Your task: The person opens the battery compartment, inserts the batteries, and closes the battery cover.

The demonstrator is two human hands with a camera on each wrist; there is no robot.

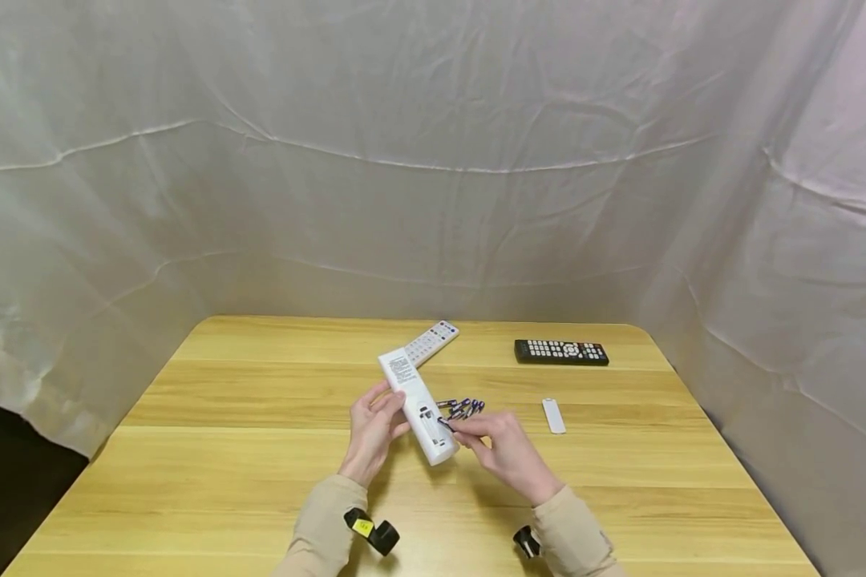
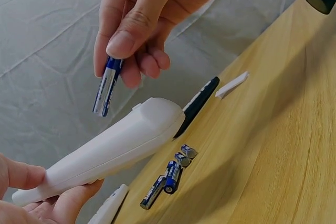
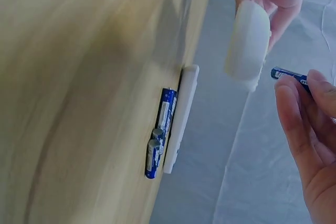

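White remote [image 2: 113, 148] and blue battery [image 2: 107, 88], open gap between edges

In our left hand [image 1: 370, 430] we hold a white remote control [image 1: 417, 393], raised and tilted, its back facing up toward us. Small dark print [image 1: 402, 368] covers part of the back at its far end; toward its near end, the battery compartment [image 1: 433, 427] lies uncovered. Our right hand [image 1: 507, 454] pinches a slim cylindrical battery [image 2: 107, 88], blue and silver, by one end. Its free end points toward the remote control, just above the back and apart from it.
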